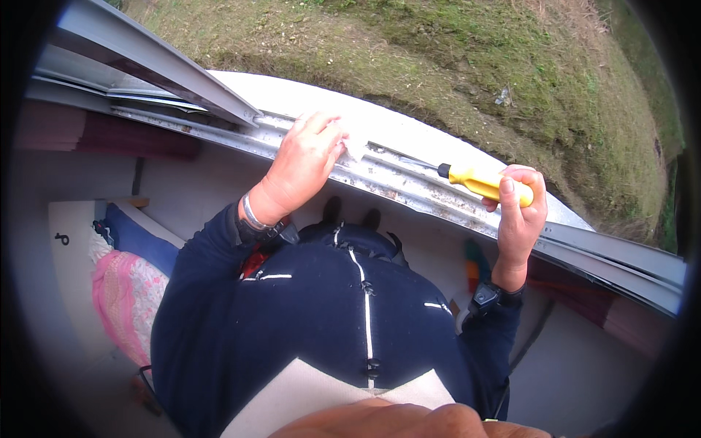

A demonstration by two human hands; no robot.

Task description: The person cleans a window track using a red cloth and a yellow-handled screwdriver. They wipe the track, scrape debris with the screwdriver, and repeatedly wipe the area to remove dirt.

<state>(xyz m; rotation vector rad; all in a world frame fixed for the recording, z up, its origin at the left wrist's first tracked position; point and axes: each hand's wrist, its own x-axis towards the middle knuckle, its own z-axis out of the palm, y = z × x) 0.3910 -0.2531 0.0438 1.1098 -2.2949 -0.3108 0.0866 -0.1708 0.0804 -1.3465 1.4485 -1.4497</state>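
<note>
My right hand (520, 205) grips the yellow handle of a screwdriver (473, 182) with a black collar. Its metal shaft points left, and the tip lies at the dirty metal track of a sliding window (432, 189). Over the same track, further left, my left hand (306, 156) pinches a crumpled white piece, perhaps tissue (355, 149). Part of that white piece is hidden behind the fingers. Dark specks and grime show along the grooves of the track between my hands.
A grey-framed window sash (159, 60) stands left of my left hand. Outside lies a white ledge (306, 93), then a mossy, grassy slope (438, 60). Indoors, pink patterned bedding (128, 295) and a blue cushion-like item (137, 232) are at lower left.
</note>
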